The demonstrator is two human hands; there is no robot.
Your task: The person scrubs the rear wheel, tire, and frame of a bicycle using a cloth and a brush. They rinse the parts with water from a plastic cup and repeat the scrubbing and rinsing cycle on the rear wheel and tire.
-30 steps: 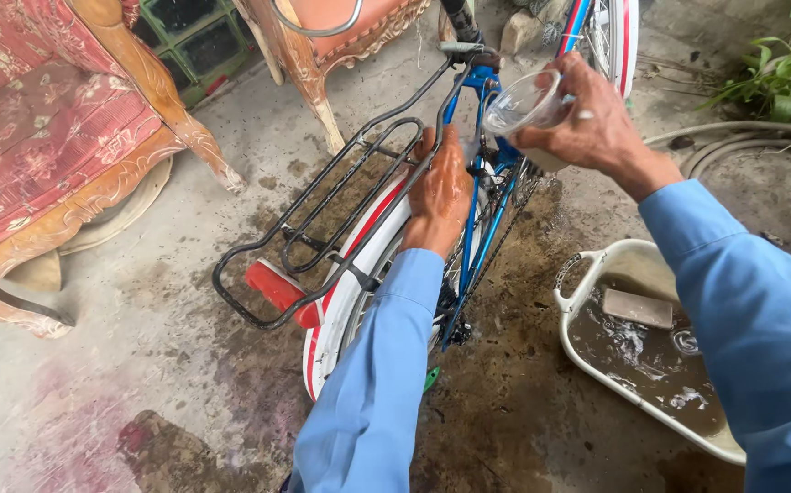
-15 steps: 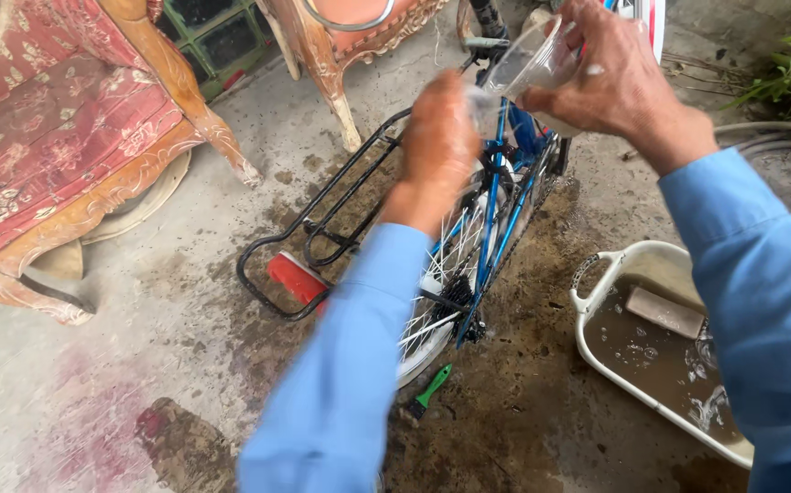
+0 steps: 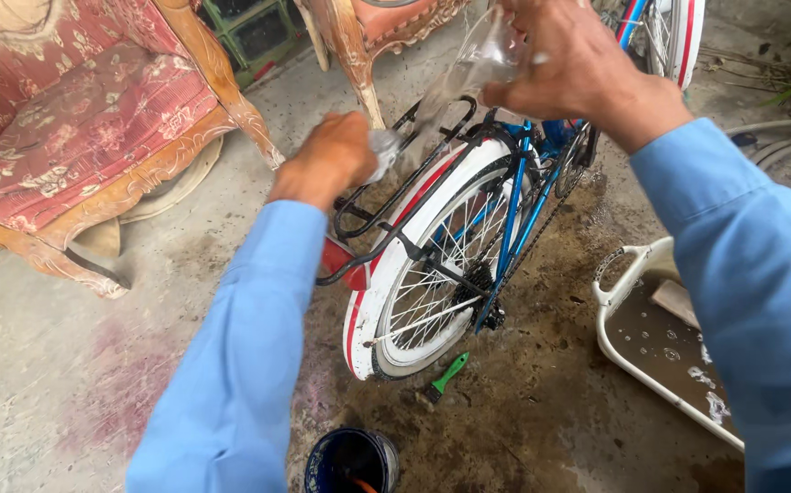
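**A:** which way's the bike facing?

**B:** The bicycle [image 3: 468, 246] runs lengthwise from its rear wheel [image 3: 423, 292] near the camera to the upper right. Right hand [image 3: 578, 68] grips one clear cup [image 3: 477, 64], tipped down-left over the black rear rack [image 3: 386, 215]. Left hand [image 3: 327, 164] is clenched on a pale rag [image 3: 384, 146] at the rack.

**A:** anything else lying around?

**B:** One green brush [image 3: 445, 376], one dark bucket [image 3: 351, 459], one white tub [image 3: 637, 351] of murky water.

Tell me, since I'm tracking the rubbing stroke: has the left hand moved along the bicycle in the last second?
Yes. The left hand has shifted rearward along the bicycle, from the frame to over the black rear rack.
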